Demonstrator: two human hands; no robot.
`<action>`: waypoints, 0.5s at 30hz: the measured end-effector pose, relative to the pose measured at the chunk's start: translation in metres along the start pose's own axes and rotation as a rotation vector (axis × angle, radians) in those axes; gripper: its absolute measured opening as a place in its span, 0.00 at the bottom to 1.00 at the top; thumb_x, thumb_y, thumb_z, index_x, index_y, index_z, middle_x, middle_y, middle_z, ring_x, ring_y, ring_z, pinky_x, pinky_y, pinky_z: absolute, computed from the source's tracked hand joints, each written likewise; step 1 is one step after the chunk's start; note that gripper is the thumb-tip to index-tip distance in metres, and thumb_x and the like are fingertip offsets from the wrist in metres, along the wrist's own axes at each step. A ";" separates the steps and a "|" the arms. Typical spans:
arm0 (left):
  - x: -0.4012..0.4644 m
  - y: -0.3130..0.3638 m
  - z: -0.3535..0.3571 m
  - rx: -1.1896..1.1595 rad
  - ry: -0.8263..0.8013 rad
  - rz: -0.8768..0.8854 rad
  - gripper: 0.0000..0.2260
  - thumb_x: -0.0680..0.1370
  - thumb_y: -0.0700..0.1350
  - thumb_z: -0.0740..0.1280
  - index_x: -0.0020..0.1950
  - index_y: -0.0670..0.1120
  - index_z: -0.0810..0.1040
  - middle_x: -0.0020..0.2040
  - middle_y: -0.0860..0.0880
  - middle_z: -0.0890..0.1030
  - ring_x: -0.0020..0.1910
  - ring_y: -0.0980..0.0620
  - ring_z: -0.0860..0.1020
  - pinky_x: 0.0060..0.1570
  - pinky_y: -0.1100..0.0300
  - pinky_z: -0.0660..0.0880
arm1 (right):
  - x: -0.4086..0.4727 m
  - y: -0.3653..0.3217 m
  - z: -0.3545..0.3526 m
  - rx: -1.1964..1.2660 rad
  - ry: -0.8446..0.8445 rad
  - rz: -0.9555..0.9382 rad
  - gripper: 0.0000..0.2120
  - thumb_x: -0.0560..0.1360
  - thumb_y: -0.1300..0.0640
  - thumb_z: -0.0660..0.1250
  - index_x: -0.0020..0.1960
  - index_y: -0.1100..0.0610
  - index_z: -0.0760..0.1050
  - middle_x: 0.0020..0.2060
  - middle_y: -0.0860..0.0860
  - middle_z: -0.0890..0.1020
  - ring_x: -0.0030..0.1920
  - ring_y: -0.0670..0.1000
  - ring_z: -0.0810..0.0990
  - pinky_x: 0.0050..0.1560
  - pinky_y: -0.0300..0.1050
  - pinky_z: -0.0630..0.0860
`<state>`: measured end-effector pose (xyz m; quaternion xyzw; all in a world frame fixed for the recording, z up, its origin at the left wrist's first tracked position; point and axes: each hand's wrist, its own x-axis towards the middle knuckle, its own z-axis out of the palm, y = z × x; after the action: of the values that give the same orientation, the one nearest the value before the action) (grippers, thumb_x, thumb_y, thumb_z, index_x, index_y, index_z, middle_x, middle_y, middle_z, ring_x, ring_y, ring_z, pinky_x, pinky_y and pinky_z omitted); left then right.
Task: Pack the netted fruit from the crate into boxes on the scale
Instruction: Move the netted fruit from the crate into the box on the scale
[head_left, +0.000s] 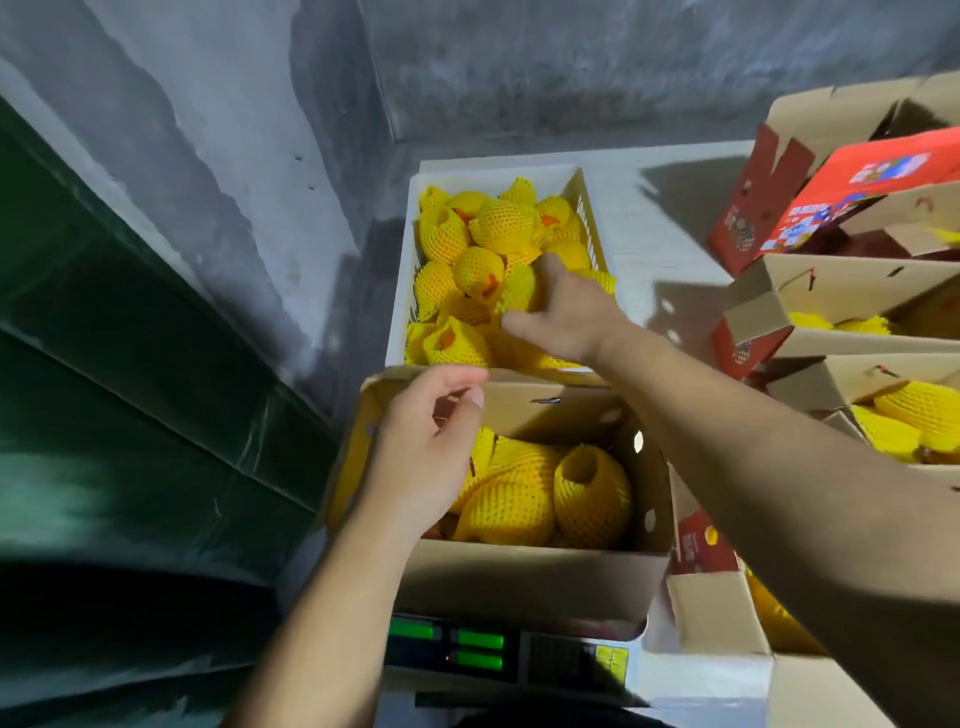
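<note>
My right hand (566, 312) reaches into the crate (402, 291) at the far edge of the bench, fingers curled around one yellow netted fruit (519, 288). My left hand (426, 441) hovers loosely curled and empty over the open cardboard box (519, 582), which sits on the scale (498, 654) with several netted fruit inside.

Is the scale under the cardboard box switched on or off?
On. The scale under the cardboard box shows lit green display panels, though the digits are too blurred to read.
</note>
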<state>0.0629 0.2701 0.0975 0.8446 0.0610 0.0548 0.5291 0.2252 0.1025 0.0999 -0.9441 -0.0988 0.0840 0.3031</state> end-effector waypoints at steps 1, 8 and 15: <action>-0.001 0.003 -0.003 -0.061 0.013 -0.014 0.10 0.85 0.46 0.67 0.64 0.57 0.81 0.58 0.61 0.83 0.59 0.65 0.79 0.54 0.73 0.74 | -0.012 -0.009 -0.012 0.159 0.021 0.011 0.32 0.67 0.36 0.69 0.66 0.51 0.70 0.54 0.55 0.83 0.56 0.60 0.80 0.56 0.55 0.79; -0.020 0.025 -0.019 -0.309 -0.057 -0.076 0.36 0.75 0.73 0.60 0.81 0.61 0.65 0.76 0.61 0.73 0.73 0.61 0.72 0.72 0.56 0.70 | -0.120 -0.064 -0.002 1.252 -0.201 0.108 0.26 0.69 0.46 0.74 0.65 0.51 0.78 0.57 0.56 0.86 0.59 0.55 0.85 0.58 0.61 0.82; -0.036 0.026 -0.046 -0.188 -0.194 0.086 0.22 0.83 0.60 0.59 0.72 0.51 0.78 0.65 0.56 0.82 0.66 0.58 0.78 0.71 0.51 0.74 | -0.168 -0.085 0.010 1.131 0.121 0.078 0.10 0.78 0.52 0.74 0.56 0.55 0.82 0.44 0.47 0.88 0.46 0.44 0.86 0.45 0.39 0.82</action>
<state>0.0214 0.2940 0.1402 0.7946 -0.0321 0.0010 0.6063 0.0488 0.1355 0.1587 -0.6409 0.0141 0.0806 0.7633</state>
